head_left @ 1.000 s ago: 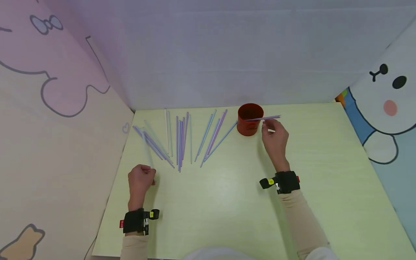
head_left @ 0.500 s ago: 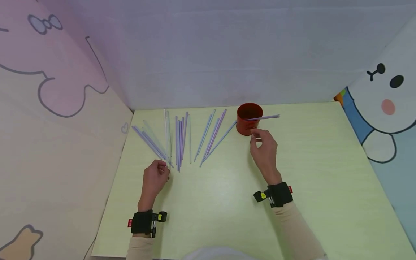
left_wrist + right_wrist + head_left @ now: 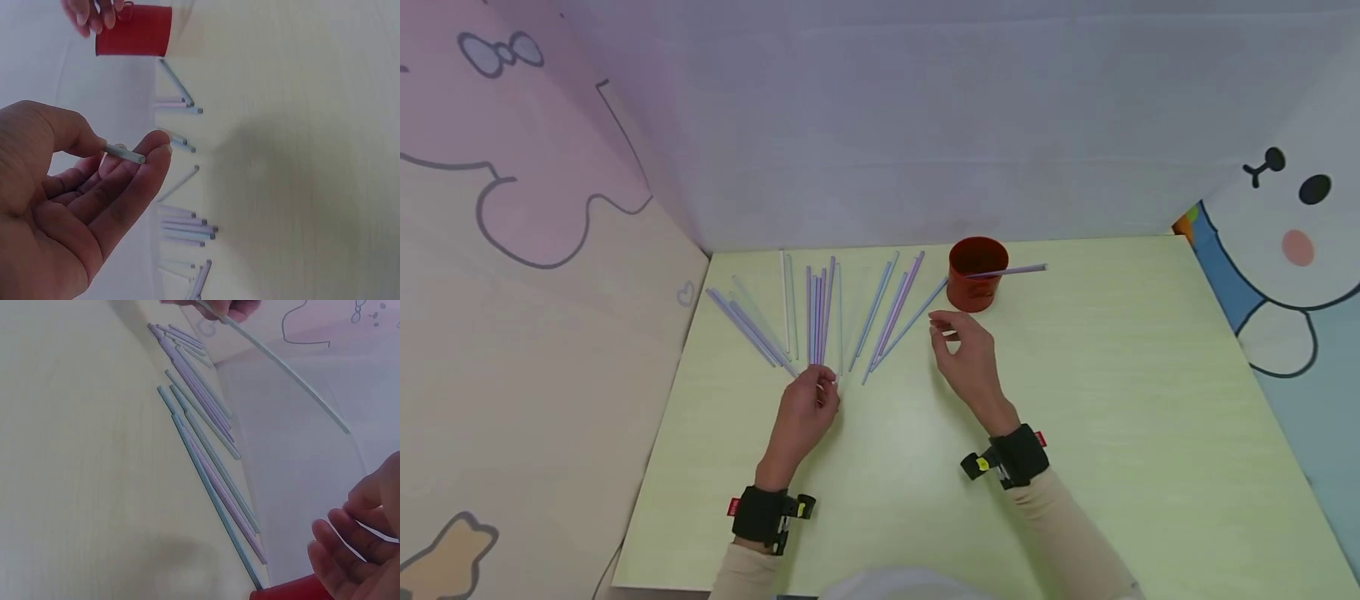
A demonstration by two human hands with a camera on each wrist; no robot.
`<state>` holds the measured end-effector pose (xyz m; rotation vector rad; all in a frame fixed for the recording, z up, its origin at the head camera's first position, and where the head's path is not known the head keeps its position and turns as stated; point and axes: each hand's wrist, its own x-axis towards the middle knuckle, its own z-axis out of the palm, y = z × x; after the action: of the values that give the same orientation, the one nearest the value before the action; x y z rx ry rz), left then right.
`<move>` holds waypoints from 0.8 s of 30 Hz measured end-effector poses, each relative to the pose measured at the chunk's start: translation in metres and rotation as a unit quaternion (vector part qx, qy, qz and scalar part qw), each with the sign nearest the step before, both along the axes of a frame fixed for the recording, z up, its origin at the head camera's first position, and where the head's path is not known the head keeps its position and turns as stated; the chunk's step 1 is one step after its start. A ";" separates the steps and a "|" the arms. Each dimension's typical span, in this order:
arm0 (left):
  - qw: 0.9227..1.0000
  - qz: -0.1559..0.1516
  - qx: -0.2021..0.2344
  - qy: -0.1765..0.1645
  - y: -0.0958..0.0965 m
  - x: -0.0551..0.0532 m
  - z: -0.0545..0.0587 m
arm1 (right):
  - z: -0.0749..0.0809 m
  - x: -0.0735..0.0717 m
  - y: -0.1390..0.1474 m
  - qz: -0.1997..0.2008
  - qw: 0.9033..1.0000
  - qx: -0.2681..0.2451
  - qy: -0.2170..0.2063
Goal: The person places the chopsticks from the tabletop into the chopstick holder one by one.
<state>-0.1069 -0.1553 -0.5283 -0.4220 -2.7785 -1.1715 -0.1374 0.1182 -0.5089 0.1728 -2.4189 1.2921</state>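
My left hand [image 3: 805, 408] pinches a pale green straw [image 3: 125, 153] near one end, between thumb and fingers. In the right wrist view that straw [image 3: 287, 372] slants up and away from the left hand [image 3: 219, 306], its far end free in the air. Fingers bent and apart, my right hand [image 3: 966, 358] holds nothing and hovers in front and to the left of a red cup [image 3: 973, 296]. One or more purple straws [image 3: 1022, 271] lean out over the cup's right rim. In the right wrist view the right hand [image 3: 362, 537] is close to the held straw's far end without touching it.
Several loose straws lie on the pale table [image 3: 910, 500]: purple and pale ones at left [image 3: 748, 329], a purple bunch [image 3: 817, 317] behind the left hand, blue and purple ones [image 3: 891, 317] left of the cup. A white cloth wall [image 3: 955, 125] rises behind the table.
My left hand has moved right across the straws' near ends, carrying the pale green straw. My right hand has moved left from the cup's right side, away from the purple straw.
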 end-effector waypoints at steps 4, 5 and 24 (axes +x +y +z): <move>0.999 -0.033 0.011 0.029 0.016 0.004 0.002 | 0.003 0.000 -0.010 0.014 1.000 -0.010 -0.018; 0.998 -0.040 0.013 0.036 0.019 0.005 0.002 | 0.004 0.000 -0.013 0.018 1.000 -0.013 -0.021; 0.996 -0.066 -0.015 0.065 0.043 0.018 -0.005 | 0.023 0.003 -0.028 0.060 0.992 -0.110 -0.027</move>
<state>-0.0889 -0.1128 -0.5335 -0.6693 -2.6934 -1.0865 -0.1341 0.0905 -0.4863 0.2285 -2.3188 1.6245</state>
